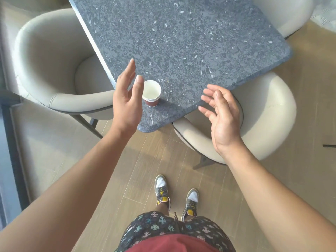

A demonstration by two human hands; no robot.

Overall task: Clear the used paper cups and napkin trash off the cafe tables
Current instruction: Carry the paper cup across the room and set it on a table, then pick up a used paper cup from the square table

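Head view: our left hand (pixel 127 102) is spread and empty, the paper cup (pixel 152 92) upright just beside its thumb on the table (pixel 181 42). Our right hand (pixel 222 117) is relaxed, holding nothing, farther off.

Place: you're standing in a cafe seating area.
Table: before you, a dark speckled stone-look table (pixel 181 42) with rounded corners.
Seating: pale padded tub chairs (pixel 45 57) on thin dark legs, drawn up around it.
Cup: one paper cup (pixel 151 92) stands near the table's corner.
Floor: wood-look planks (pixel 145 157) under your feet.
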